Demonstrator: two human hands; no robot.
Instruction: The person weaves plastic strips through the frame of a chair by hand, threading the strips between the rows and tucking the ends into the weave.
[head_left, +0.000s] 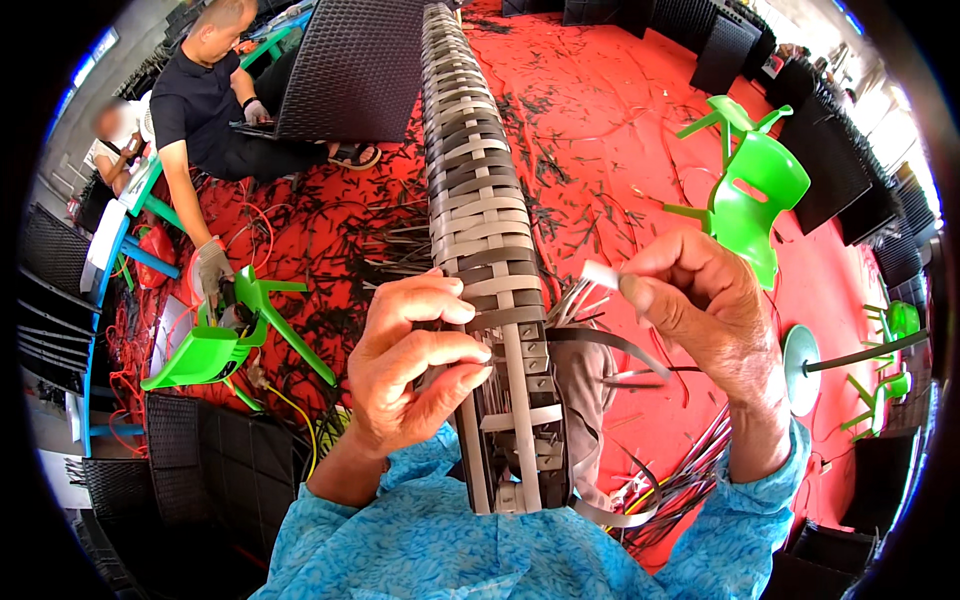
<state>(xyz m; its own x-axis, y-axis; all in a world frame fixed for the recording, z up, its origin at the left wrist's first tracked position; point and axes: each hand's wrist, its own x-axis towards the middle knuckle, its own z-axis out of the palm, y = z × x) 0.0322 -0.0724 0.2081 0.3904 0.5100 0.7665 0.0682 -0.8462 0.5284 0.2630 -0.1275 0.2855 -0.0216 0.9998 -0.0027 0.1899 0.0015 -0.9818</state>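
A long, narrow woven panel (480, 200) of grey and black flat plastic strips runs away from me down the middle. Its near end is partly unwoven, with lengthwise strips and a row of small metal clips (537, 365) showing. My left hand (410, 360) is at the panel's left edge, thumb and forefinger brought together; whatever may be between them is hidden. To the right of the panel, raised in the air, my right hand (710, 310) pinches the pale, brightly lit end of a flat strip (598, 274). A loose grey strip (615, 345) curls out from the panel's right side.
A co-worker (215, 120) sits at left with a dark woven panel (350, 70), one gloved hand by a green chair (215, 345). Another green chair (750, 180) lies tipped at right. Strip bundles (690, 465) and black scraps litter the red floor (620, 130).
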